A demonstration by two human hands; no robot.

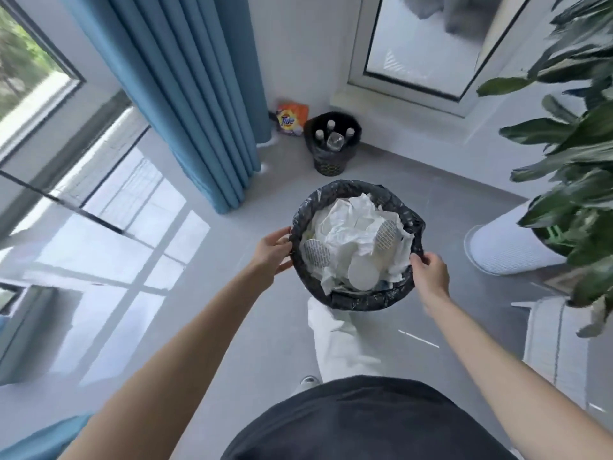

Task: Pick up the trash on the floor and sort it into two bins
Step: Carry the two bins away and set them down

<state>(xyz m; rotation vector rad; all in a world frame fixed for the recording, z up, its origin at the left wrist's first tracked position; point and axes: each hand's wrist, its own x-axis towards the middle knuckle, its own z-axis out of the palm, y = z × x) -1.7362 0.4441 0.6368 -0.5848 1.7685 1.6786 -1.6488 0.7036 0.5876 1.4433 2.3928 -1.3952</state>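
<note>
A round bin [358,302] lined with a black bag is held up in front of me, over my leg. It is full of crumpled white paper [351,234] and paper cups. My left hand [270,252] grips its left rim. My right hand [429,272] grips the bag's edge at the right rim. A second black bin [330,161] stands on the grey floor near the far wall and holds several plastic bottles [335,141].
An orange detergent bag [292,119] leans in the corner behind the far bin. A blue curtain [185,94] hangs at left beside glass doors. A large leafy plant [574,161] in a white pot [504,247] stands at right.
</note>
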